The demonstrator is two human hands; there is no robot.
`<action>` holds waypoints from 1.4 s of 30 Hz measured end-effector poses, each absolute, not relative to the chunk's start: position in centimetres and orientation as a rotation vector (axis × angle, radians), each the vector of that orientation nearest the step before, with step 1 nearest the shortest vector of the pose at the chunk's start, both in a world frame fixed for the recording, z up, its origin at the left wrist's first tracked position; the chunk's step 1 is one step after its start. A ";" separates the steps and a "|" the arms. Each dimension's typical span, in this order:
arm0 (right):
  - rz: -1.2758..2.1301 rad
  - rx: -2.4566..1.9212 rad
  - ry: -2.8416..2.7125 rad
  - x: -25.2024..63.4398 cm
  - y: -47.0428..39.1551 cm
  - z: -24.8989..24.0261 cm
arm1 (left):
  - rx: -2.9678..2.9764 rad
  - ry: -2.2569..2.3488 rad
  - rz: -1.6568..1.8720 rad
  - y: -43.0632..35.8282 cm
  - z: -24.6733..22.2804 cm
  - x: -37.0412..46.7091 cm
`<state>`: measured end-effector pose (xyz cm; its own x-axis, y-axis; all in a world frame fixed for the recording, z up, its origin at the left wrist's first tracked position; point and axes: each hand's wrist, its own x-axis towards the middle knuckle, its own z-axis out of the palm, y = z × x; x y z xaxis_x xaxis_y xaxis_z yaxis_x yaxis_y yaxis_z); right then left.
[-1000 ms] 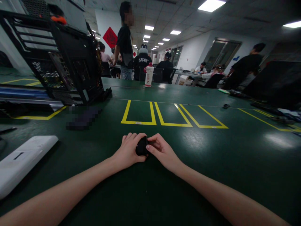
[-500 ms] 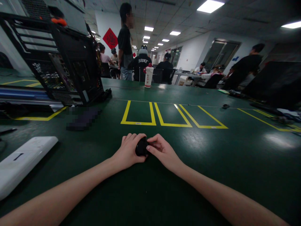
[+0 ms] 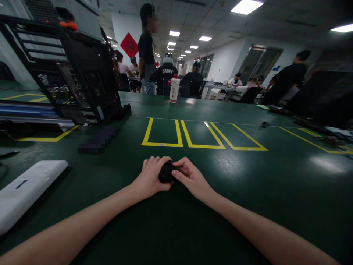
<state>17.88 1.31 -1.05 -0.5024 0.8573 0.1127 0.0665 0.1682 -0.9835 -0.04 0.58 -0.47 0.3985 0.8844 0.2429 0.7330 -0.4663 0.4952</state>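
Green-topped table (image 3: 171, 235) fills most of our view; people and tables sit in the room behind it. Far left, we've got a long white plastic block with rounded edges (image 3: 30, 191) near our left forearm. Beyond it, an open black metal computer case (image 3: 96, 77) stands tilted in view, blocking part of the background. Dark flat item (image 3: 96, 140), pixelated, lies in front of the case.

Center: our left hand (image 3: 150, 176) is wrapped around a small rounded black object (image 3: 164, 172), covering its left side. Object is just above or on the tabletop, can't tell which. Our right hand (image 3: 193, 179) is narrow, thumb and fingertips at the object's right edge; can't tell if they grip it.

Past our hands: three yellow tape outlines (image 3: 162, 145) side by side, with a white bottle with red top (image 3: 174, 92) upright behind them. Right: small black ring-like piece (image 3: 265, 124), then dark clutter (image 3: 335, 138) at the edge.
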 end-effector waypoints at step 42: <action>1.410 -0.826 -1.812 18.3 1.2 -1.1 | 2.330 1.398 0.664 0.6 -0.5 -0.2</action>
<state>18.26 1.23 -1.13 -0.5615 0.8166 0.1341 0.0705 0.2086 -0.9754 -0.17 0.62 -0.50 0.4059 0.8882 0.2152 0.7278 -0.4566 0.5118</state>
